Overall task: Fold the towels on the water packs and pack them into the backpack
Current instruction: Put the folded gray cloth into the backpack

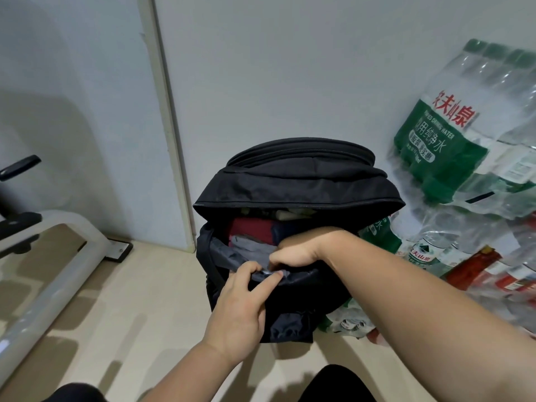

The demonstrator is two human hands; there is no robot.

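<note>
A black backpack [293,181] stands open on the floor against the wall. Folded towels lie inside it: a dark red one [251,226], a grey one [249,246] and a dark blue one [285,230]. My left hand [240,303] pinches the front rim of the backpack's opening. My right hand [298,248] reaches into the opening with its fingers curled down among the towels near the rim; what they hold is hidden. The water packs [452,146] are stacked to the right of the backpack.
An exercise machine's white frame [58,274] and black handle [20,166] stand at the left. A door frame [171,140] runs up the wall behind. Red-labelled bottles [478,268] lie low on the right. My dark-clothed knees show at the bottom edge.
</note>
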